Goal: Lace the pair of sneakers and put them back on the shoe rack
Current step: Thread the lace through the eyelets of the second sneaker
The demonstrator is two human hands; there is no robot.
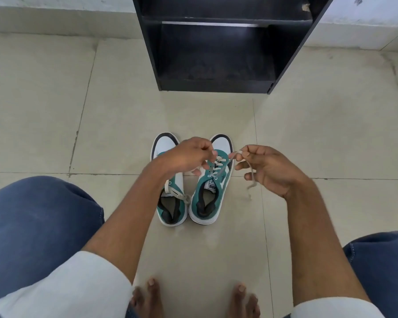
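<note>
Two teal and white sneakers stand side by side on the tiled floor, toes pointing away from me. The right sneaker (208, 198) has a grey lace (220, 172) crossing its upper eyelets. My left hand (186, 156) pinches one end of that lace above the shoe. My right hand (268, 168) pinches the other end, which loops through my fingers and hangs down to the right of the shoe. The left sneaker (171, 203) is partly hidden under my left hand; a lace end lies by its collar.
A black shoe rack (218, 86) stands against the wall just beyond the sneakers, its lower shelf open toward me. My knees in blue jeans are at both lower corners and my bare feet (193, 299) rest on the floor below the shoes.
</note>
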